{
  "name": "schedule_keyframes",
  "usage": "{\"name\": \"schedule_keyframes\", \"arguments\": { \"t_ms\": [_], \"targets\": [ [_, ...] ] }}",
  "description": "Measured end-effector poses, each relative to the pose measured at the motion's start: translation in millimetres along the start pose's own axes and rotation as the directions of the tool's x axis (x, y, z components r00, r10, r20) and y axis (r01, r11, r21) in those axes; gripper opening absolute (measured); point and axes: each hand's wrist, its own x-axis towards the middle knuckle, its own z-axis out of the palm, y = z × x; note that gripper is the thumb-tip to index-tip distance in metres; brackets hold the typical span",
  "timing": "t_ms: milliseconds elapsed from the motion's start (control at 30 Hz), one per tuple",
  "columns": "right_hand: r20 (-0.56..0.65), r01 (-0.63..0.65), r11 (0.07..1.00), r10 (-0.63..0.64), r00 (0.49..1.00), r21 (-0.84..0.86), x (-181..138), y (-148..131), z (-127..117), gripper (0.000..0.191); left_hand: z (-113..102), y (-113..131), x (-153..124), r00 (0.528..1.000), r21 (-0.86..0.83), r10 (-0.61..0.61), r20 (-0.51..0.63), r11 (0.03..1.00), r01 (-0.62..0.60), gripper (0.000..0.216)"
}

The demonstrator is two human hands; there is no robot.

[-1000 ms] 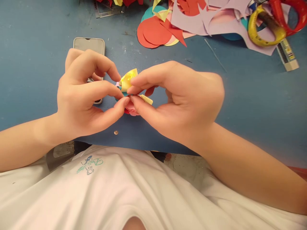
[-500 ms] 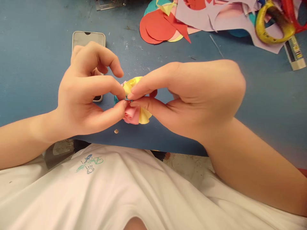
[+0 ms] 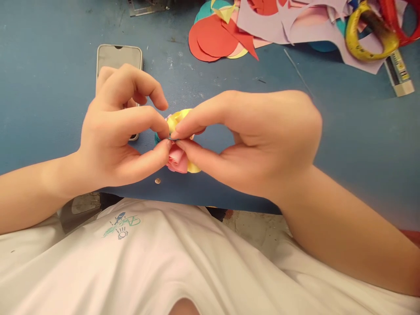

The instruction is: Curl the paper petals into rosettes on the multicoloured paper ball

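Note:
My left hand (image 3: 111, 131) pinches a small dark teal piece (image 3: 173, 139) between thumb and index finger, its other fingers curled above. My right hand (image 3: 262, 135) grips the same piece from the right with thumb and index fingertip, touching my left fingertips. Most of the piece is hidden by the fingers. Just under the hands lie small folded or rolled pieces, one pink (image 3: 177, 159) and one yellow (image 3: 178, 118). Whether the teal piece is joined to them I cannot tell.
A phone (image 3: 120, 56) lies behind my left hand. Near the table edge is a small shiny round bit (image 3: 157, 180). At the back are coloured cut-outs, including red circles (image 3: 216, 37), lilac scraps (image 3: 262, 22), yellow-handled scissors (image 3: 352, 43) and a small labelled case (image 3: 399, 74).
My right hand has shifted slightly left and down, its fingertips closer to my left ones. The pinch on the teal piece stays. The whole view has moved a little.

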Motion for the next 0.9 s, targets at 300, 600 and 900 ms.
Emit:
{"name": "schedule_keyframes", "arguments": {
  "t_ms": [300,600,900],
  "targets": [
    [0.119,0.005,0.993,0.009,0.993,-0.116,5.2,-10.8,-6.8,0.04,25.3,10.5,18.0,0.932,-0.189,-0.335,0.136,0.915,0.357,0.051],
    [0.16,0.02,0.999,-0.015,0.987,-0.029,7.6,-19.9,-7.4,0.045,5.1,8.8,4.4,0.995,-0.075,-0.097,0.024,0.992,0.098,0.018],
    [-0.006,0.106,0.975,-0.109,0.994,-0.195,-1.7,-15.0,5.3,0.042,6.0,-9.4,-8.2,0.986,-0.158,-0.14,0.086,0.976,0.152,0.041]
  ]
}}
